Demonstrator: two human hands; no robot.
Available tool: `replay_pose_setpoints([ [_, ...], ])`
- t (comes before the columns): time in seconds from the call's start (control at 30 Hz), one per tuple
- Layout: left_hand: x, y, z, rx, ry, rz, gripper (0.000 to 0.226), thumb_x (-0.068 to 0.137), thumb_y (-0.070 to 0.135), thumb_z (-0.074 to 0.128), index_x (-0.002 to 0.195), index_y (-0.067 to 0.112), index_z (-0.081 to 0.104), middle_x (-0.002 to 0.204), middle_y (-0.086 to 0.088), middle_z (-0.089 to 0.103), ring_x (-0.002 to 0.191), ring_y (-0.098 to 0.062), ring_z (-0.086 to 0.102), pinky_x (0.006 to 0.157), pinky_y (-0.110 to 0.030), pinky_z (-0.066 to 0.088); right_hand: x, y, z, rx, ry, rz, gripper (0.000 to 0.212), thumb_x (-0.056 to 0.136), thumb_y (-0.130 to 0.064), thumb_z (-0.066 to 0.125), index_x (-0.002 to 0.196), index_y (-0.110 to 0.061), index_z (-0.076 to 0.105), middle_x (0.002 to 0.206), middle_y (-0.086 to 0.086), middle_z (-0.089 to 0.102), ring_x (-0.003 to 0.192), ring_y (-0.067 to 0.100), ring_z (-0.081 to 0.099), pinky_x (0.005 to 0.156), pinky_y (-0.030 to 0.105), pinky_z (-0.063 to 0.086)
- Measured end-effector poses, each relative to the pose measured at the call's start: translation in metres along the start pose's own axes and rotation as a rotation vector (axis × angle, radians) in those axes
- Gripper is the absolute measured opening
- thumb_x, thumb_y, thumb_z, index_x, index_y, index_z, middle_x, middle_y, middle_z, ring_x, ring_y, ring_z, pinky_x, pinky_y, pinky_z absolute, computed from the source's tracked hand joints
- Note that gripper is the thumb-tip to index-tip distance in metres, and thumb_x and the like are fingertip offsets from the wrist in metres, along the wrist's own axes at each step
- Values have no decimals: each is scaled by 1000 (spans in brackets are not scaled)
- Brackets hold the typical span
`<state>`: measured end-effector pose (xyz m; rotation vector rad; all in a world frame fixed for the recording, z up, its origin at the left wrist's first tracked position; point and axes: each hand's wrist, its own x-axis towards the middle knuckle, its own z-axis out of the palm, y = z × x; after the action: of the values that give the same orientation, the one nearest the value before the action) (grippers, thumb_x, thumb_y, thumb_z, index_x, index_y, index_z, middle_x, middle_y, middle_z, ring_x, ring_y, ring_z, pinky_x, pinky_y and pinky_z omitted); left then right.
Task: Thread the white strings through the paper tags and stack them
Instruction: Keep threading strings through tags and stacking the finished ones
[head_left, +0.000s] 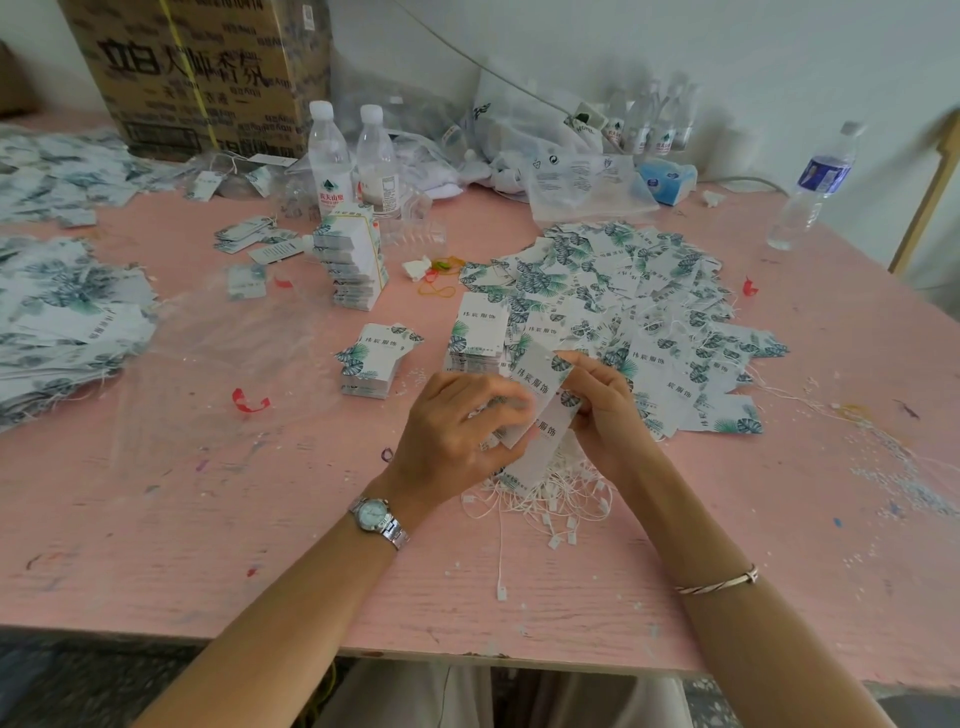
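Observation:
Both my hands meet over the pink table (208, 519), holding white paper tags (540, 384) printed with green leaves. My left hand (457, 431) pinches the tags from the left side, fingers curled. My right hand (602, 410) pinches their right edge near the leaf corner. Under my hands lies a tangle of white strings (540, 504) with small plastic ends. Two neat stacks of tags (371, 364) (480, 332) stand just beyond my hands. A wide loose pile of tags with strings (623, 301) spreads to the right.
A tall banded stack of tags (356, 260) stands mid-table, with water bottles (330, 156) and a cardboard box (202, 73) behind it. More tag piles (67, 306) lie at the left on clear plastic. Another bottle (815, 187) stands far right. The table's front edge (467, 649) is near me.

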<state>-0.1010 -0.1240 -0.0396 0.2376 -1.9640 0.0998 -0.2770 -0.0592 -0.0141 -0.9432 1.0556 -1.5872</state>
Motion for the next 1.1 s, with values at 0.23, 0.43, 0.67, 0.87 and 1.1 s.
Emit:
replay_pose_setpoints([
  [0.23, -2, 1, 4, -204, -108, -28, 32, 96, 38, 59, 115, 12, 59, 121, -6, 66, 113, -19, 62, 93, -35, 48, 0, 2, -1, -43, -39, 23, 16, 84, -15, 58, 85, -17, 74, 59, -6, 63, 44, 5, 46, 45, 21, 28],
  [0.43, -3, 2, 10, -177, 62, -230, 17, 101, 21, 60, 116, 11, 60, 108, -5, 65, 103, -16, 62, 85, -38, 54, -1, 3, 2, -140, -76, 49, 13, 84, -21, 62, 85, -9, 68, 72, 4, 59, 52, 11, 43, 53, 30, 16],
  [0.67, -4, -1, 11, -160, 74, -261, 16, 97, 21, 68, 103, 7, 74, 99, -4, 68, 94, -17, 65, 73, -45, 52, -2, 2, 7, -222, -127, 12, 9, 83, -17, 68, 74, -16, 68, 82, 0, 50, 58, 11, 37, 47, 17, 25],
  [0.87, -3, 1, 9, -97, 116, -233, 9, 90, 13, 74, 90, 5, 75, 90, -4, 70, 83, -18, 65, 71, -46, 51, -1, 0, 2, -309, -147, -49, 5, 84, -23, 72, 79, -24, 73, 87, -10, 58, 58, 5, 46, 49, 14, 32],
  [1.1, -4, 3, 9, -217, 136, -406, 7, 85, 4, 63, 81, 0, 60, 88, -1, 56, 87, -8, 52, 77, -31, 50, 4, -3, -11, -483, -72, -95, 21, 83, -13, 47, 91, -12, 66, 68, -11, 52, 54, 6, 34, 51, 16, 30],
])
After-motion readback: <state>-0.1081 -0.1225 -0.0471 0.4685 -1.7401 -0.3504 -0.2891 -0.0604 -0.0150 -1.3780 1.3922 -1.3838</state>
